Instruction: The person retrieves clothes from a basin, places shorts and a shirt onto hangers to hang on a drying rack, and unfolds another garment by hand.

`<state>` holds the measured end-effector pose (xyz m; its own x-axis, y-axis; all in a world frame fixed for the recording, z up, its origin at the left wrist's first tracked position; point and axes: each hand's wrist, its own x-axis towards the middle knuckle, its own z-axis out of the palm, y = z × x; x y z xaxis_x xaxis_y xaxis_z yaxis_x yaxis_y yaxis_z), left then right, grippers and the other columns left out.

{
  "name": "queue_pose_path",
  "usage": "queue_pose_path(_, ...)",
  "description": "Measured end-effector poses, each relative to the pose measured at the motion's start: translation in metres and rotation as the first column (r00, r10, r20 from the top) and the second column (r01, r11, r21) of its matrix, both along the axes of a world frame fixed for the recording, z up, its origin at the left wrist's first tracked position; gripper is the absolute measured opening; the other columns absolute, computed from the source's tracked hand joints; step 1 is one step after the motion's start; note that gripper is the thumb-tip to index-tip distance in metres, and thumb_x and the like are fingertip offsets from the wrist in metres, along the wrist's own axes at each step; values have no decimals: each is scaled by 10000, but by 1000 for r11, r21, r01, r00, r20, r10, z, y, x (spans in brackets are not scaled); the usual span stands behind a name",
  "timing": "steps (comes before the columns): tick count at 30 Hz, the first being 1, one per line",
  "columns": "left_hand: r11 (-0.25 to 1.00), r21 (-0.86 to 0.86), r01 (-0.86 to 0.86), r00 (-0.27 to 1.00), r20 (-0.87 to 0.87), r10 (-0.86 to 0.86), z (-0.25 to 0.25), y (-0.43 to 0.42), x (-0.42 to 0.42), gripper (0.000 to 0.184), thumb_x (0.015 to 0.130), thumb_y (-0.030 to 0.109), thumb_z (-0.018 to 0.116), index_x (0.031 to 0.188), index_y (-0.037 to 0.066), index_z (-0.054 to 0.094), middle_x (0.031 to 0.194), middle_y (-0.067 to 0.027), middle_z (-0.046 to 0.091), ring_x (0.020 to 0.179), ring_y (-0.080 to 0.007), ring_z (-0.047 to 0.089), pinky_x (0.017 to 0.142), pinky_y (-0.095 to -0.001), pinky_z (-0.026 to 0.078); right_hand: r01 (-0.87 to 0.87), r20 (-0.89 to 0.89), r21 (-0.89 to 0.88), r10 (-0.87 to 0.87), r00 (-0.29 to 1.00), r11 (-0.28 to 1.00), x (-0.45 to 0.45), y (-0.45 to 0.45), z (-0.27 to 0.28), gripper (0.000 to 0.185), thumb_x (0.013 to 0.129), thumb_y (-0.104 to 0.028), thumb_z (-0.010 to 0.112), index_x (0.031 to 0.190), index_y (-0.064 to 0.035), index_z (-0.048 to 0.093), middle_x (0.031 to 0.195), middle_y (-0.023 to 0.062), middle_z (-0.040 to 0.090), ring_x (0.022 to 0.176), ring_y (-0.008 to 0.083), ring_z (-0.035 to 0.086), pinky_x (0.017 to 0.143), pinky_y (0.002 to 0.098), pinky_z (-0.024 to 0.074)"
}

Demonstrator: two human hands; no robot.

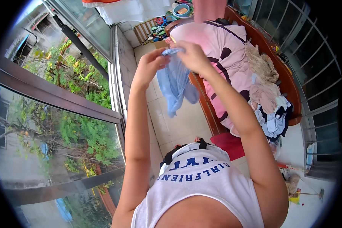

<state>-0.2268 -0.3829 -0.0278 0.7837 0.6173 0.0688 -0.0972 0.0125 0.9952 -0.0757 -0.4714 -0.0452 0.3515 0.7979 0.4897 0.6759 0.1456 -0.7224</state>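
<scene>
Blue cloth [173,81] is hanging from the person's two hands, out in front of the body, with the tiled floor [184,127] showing behind it. The left hand [149,66] is pinching one end of the bunched top edge between thumb and fingers. The right hand [193,57] is gripping the same edge just beside it, its fingers curling in and looking slightly blurred. Below the hands, the cloth is drooping in loose folds, its lower part spreading toward the side of the bed [205,108]. Both arms are reaching forward past a white top [212,199] that is showing dark blue letters.

On the bed, a pink blanket [231,55] with dark markings is lying in soft creases. A beige lacy cloth [260,62] is resting along the far side, and a heap of clothes [273,121] is sitting near the closer end. A red cloth [228,147] is lying beside the bed's near end. Metal bars [311,40] are running across the window on the right.

On the left, plants [83,133] are growing outside a metal-framed window [116,68]. Toward the back, a blue basin [182,10] is standing among mixed small things, a slatted wooden rack [143,31] is leaning nearby, and a white curtain [129,11] is hanging above.
</scene>
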Motion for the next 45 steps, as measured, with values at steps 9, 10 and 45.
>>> queue_pose_path(9,763,646,-15,858,-384,342,-125,4,-24,354,739,282,681,946,9,592,797,-207,593,764,-365,575,684,-404,456,-292,-530,103,301,793,951,4,12,22,201,803,-108,516,924,3,633,831,15,618,757,88,554,700,221,432)
queue_pose_path(10,764,645,-12,857,-387,340,-121,4,-29,354,739,282,681,946,9,592,797,-207,593,764,-365,575,684,-404,456,-293,-510,84,294,809,952,10,9,15,205,807,-111,524,934,14,626,870,17,617,788,91,553,721,225,430)
queue_pose_path(45,748,571,-339,760,-303,576,-107,6,-34,289,872,283,534,894,3,601,707,-198,588,637,-292,599,586,-376,450,343,-97,-306,-387,917,888,-9,-60,-85,260,743,-54,543,991,-87,614,740,146,620,637,262,598,596,356,450)
